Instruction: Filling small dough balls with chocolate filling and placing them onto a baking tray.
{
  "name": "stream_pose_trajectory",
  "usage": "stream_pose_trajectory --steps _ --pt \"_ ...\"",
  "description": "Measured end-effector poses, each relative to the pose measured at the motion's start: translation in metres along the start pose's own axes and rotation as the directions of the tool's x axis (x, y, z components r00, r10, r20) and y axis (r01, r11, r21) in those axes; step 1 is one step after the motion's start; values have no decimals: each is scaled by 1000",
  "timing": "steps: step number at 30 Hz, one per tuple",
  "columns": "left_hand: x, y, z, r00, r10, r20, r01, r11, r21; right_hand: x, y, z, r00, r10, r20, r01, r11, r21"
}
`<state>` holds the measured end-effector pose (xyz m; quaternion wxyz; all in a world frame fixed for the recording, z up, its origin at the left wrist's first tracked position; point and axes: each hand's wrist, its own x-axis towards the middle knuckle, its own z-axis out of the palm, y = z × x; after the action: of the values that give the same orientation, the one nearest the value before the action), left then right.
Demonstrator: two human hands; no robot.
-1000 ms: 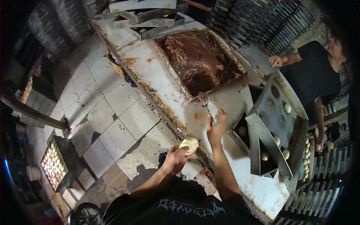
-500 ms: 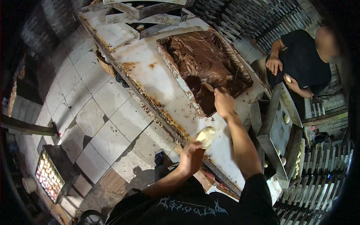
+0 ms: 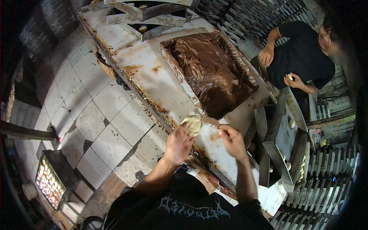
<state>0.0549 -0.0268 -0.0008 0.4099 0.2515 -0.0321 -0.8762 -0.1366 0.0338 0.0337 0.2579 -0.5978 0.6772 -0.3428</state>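
Observation:
My left hand (image 3: 177, 147) holds a pale, flattened round of dough (image 3: 191, 125) upright, left of the chocolate tray's near corner. My right hand (image 3: 232, 142) is closed on a spoon (image 3: 212, 122) whose head, coated in brown, lies just right of the dough. Beyond both hands sits a large tray (image 3: 176, 71) heaped with thick, glossy chocolate-coloured paste (image 3: 207, 69) on a stained white worktable (image 3: 138, 57).
Across the table a co-worker (image 3: 297, 53) holds a small pale piece (image 3: 290, 77). Metal trays with dough balls (image 3: 285, 126) stand at the right; more trays (image 3: 145, 17) are stacked at the far end. A loaded tray (image 3: 50, 178) sits lower left.
My right hand dipped the spoon into the paste and has drawn it back beside the dough. My left hand has moved up and left. The co-worker's hands have shifted.

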Motion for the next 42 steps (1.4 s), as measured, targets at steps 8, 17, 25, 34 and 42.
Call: stream_pose_trajectory --steps 8,17,25,34,42 --pt "-15 46 -23 979 -76 191 106 983 -153 -14 60 16 994 -83 -68 73 988 -137" --pt "-48 26 -62 944 37 327 -100 979 179 -28 55 46 729 -390 -562 -117 739 -664" --pt "-70 -67 -40 941 -118 316 60 980 188 -82 -48 30 997 -22 74 19 999 48" --pt "-145 -190 10 893 -260 368 185 956 227 -236 0 -69 927 -369 -63 300 833 -465" --pt "-183 -386 34 841 -426 335 29 652 757 -409 81 -190 992 78 -95 -44 950 310"
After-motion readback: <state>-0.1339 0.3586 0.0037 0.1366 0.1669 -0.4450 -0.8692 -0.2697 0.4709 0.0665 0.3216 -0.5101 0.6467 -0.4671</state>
